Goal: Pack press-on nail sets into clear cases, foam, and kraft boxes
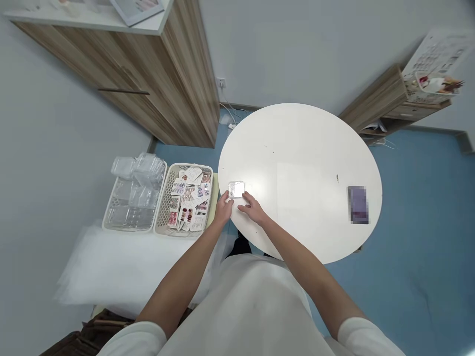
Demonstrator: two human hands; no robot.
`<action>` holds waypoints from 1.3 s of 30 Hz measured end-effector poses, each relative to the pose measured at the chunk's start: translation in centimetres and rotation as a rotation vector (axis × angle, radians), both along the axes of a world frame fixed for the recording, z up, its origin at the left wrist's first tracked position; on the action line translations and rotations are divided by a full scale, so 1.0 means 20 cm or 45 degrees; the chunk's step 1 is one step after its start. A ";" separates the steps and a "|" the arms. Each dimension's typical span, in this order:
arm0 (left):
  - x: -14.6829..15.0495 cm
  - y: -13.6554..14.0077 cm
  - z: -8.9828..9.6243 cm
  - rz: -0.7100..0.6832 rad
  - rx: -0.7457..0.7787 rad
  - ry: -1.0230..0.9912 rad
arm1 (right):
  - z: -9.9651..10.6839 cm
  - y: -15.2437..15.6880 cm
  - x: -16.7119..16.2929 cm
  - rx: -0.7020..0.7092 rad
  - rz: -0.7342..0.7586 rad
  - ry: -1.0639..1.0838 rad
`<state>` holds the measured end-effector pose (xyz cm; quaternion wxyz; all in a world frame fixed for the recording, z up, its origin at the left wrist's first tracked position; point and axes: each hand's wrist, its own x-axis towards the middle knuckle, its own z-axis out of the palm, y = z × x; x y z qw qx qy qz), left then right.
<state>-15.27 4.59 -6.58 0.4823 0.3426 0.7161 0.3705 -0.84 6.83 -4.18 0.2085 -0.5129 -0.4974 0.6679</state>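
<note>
A small clear plastic box with a bright, reflective face lies at the left side of the round white table. At its near left corner, my left hand has its fingers closed on the edge, thumb by the front side. My right hand holds the near right corner with its fingertips, its thumb slightly apart and below. What is inside the box is too small to make out.
Left of the table stand a basket of clear plastic boxes and a basket of cards with press-on nails. A purple blurred item lies on the table's right. A wooden cabinet and a low shelf stand behind.
</note>
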 end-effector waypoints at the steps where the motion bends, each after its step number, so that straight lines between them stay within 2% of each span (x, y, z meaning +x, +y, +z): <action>1: 0.02 -0.01 0.00 -0.002 -0.002 -0.014 | 0.00 -0.02 0.03 0.006 -0.026 -0.006; 11: 0.44 -0.11 0.09 -0.239 0.101 -0.018 | 0.03 -0.17 0.40 0.232 -0.250 -0.178; 17: 0.74 -0.17 0.15 -0.466 0.168 0.047 | 0.09 -0.30 0.79 0.338 -0.386 -0.237; 20: 0.87 -0.23 0.15 -0.550 0.158 0.083 | 0.09 -0.38 0.98 0.327 -0.418 -0.282; 23: 0.98 -0.30 0.13 -0.563 0.152 0.109 | 0.06 -0.43 1.11 0.337 -0.377 -0.353; 32: 1.14 -0.51 0.09 -0.460 0.092 0.236 | -0.04 -0.52 1.25 0.440 -0.210 -0.380; 36: 1.16 -0.56 0.08 -0.532 0.073 0.353 | -0.07 -0.56 1.26 0.467 -0.146 -0.428; 39: 1.16 -0.57 0.08 -0.637 0.136 0.553 | -0.08 -0.58 1.25 0.490 -0.121 -0.438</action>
